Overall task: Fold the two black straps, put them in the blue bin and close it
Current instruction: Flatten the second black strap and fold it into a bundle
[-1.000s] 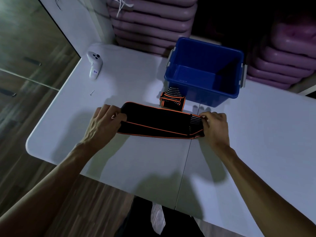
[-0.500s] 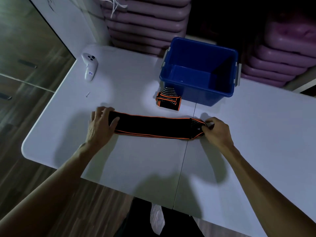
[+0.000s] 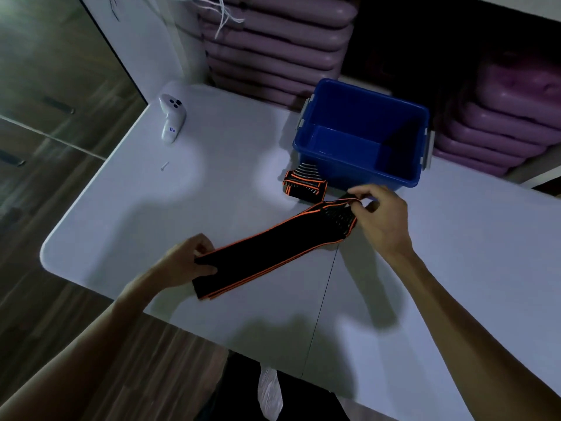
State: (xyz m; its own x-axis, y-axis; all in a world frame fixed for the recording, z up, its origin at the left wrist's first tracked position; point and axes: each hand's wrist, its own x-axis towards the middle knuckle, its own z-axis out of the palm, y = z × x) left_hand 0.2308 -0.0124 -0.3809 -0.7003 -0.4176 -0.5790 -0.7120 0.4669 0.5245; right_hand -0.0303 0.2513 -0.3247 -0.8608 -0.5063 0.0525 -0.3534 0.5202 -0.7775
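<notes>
Now the left hand (image 3: 185,262) pinches the near end of the long black orange-edged elastic strap (image 3: 273,253), whose long axis runs from 7 towards 1 o'clock above the white bench (image 3: 151,208); the right hand (image 3: 379,217) grips its far end. At 12 o'clock a folded black strap (image 3: 305,185) touches the open blue plastic bin (image 3: 358,174), seemingly empty, no lid visible

I count two black orange-edged elastic straps: one long (image 3: 273,253), one folded (image 3: 304,185). One open blue plastic bin (image 3: 361,174), one white handheld controller (image 3: 172,117), one small screw (image 3: 164,167).
</notes>
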